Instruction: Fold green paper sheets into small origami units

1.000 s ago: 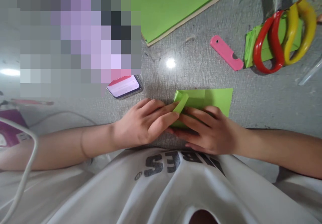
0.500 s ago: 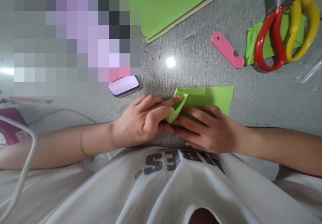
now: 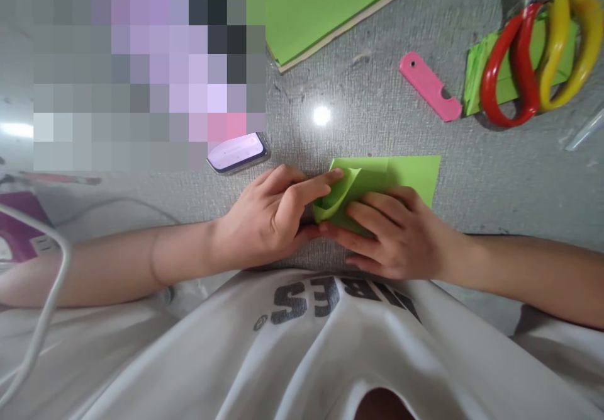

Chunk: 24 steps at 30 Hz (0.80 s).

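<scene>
A bright green sheet of paper (image 3: 410, 173) lies on the grey table in front of me, its left end folded up into an open, curved flap. My left hand (image 3: 278, 212) is at that end: the index finger reaches inside the flap and the thumb is at the paper's lower left corner. From the right, my right hand (image 3: 396, 237) lies over the paper's lower edge with bent fingers, holding it against the table. Its fingertips come close to my left thumb. The underside of the paper is hidden.
Red-and-yellow-handled scissors (image 3: 512, 67) rest on folded green papers (image 3: 475, 73) at the upper right, beside a pink folding cutter (image 3: 429, 86). A large green sheet (image 3: 325, 11) is at the top. A phone (image 3: 238, 152) lies beyond my left hand; a white cable (image 3: 59, 288) hangs at left.
The flap at the paper's left end has opened wider, with my left index finger pushed further into it. My right fingers have shifted slightly along the paper. The whole view has moved a little.
</scene>
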Each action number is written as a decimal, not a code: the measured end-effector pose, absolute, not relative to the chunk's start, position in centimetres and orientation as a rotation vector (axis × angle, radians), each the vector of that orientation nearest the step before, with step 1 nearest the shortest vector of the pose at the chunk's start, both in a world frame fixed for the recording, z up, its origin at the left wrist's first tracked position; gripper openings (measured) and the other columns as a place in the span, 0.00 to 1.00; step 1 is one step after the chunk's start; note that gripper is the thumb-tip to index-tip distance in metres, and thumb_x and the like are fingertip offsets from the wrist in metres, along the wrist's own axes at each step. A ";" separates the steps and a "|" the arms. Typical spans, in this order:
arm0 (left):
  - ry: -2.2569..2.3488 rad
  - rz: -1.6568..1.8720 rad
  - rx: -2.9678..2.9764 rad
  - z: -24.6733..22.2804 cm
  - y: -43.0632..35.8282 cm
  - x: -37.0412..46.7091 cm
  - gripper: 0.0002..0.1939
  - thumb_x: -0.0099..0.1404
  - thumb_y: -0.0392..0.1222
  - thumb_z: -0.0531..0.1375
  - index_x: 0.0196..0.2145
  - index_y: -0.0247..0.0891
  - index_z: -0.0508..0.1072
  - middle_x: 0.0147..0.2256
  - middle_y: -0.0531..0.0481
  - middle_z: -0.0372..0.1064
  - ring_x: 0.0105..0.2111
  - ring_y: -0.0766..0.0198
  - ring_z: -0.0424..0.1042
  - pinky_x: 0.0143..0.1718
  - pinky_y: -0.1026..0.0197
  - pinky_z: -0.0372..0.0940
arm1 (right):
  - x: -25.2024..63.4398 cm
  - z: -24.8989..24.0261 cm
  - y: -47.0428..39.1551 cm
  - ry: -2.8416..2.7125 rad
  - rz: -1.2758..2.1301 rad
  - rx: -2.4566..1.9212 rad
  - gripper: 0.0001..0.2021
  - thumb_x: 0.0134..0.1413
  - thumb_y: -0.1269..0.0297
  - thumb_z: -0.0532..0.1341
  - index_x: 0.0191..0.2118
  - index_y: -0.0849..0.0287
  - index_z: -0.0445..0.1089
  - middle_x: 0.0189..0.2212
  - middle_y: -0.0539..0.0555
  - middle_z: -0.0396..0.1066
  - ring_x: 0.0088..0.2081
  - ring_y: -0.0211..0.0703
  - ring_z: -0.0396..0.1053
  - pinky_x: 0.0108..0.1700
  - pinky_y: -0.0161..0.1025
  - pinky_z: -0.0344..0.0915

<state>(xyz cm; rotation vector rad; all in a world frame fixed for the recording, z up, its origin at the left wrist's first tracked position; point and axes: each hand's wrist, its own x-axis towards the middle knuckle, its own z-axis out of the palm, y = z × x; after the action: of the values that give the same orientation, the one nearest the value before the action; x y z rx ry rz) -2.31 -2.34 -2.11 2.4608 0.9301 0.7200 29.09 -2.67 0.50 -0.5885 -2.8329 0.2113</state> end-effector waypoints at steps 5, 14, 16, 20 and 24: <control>0.925 0.683 2.455 -1.8 -2.1 -2.6 0.23 0.91 0.52 0.69 0.72 0.42 0.68 0.65 0.33 0.90 0.52 0.48 0.89 0.53 0.45 0.87 | 29.1 0.5 -2.9 -2.841 0.198 -0.649 0.26 0.82 0.46 0.71 0.75 0.47 0.85 0.51 0.56 0.80 0.53 0.58 0.65 0.55 0.54 0.63; 0.925 0.582 2.453 -1.7 -1.9 -3.1 0.22 0.88 0.52 0.72 0.70 0.44 0.74 0.70 0.35 0.88 0.56 0.45 0.85 0.59 0.40 0.84 | 29.0 0.6 -2.7 -2.846 0.171 -0.655 0.24 0.84 0.47 0.68 0.72 0.52 0.86 0.52 0.58 0.81 0.55 0.59 0.66 0.57 0.54 0.65; 0.910 0.567 2.496 -1.6 -1.8 -3.1 0.18 0.90 0.55 0.69 0.67 0.44 0.76 0.69 0.37 0.89 0.57 0.44 0.85 0.57 0.40 0.83 | 29.1 0.6 -2.7 -2.850 0.169 -0.661 0.22 0.85 0.46 0.68 0.69 0.52 0.87 0.52 0.58 0.81 0.56 0.59 0.66 0.59 0.53 0.66; 0.944 0.627 2.559 -1.7 -1.7 -3.1 0.18 0.93 0.57 0.65 0.65 0.42 0.78 0.72 0.33 0.87 0.57 0.42 0.83 0.54 0.39 0.80 | 29.3 0.4 -2.8 -2.840 0.221 -0.656 0.26 0.83 0.45 0.69 0.75 0.50 0.85 0.55 0.58 0.81 0.57 0.59 0.66 0.60 0.55 0.66; 0.932 0.619 2.535 -1.9 -1.7 -3.3 0.22 0.89 0.61 0.69 0.67 0.43 0.82 0.75 0.31 0.84 0.59 0.39 0.82 0.56 0.35 0.80 | 29.5 0.3 -2.9 -2.838 0.256 -0.661 0.30 0.83 0.45 0.70 0.80 0.49 0.80 0.58 0.58 0.80 0.58 0.61 0.64 0.59 0.56 0.67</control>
<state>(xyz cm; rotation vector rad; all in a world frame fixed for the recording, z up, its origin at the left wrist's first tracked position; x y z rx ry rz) -3.34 -1.67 -1.93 2.5353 0.9318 0.6189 29.52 -2.88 0.31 -0.6612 -2.8384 0.2559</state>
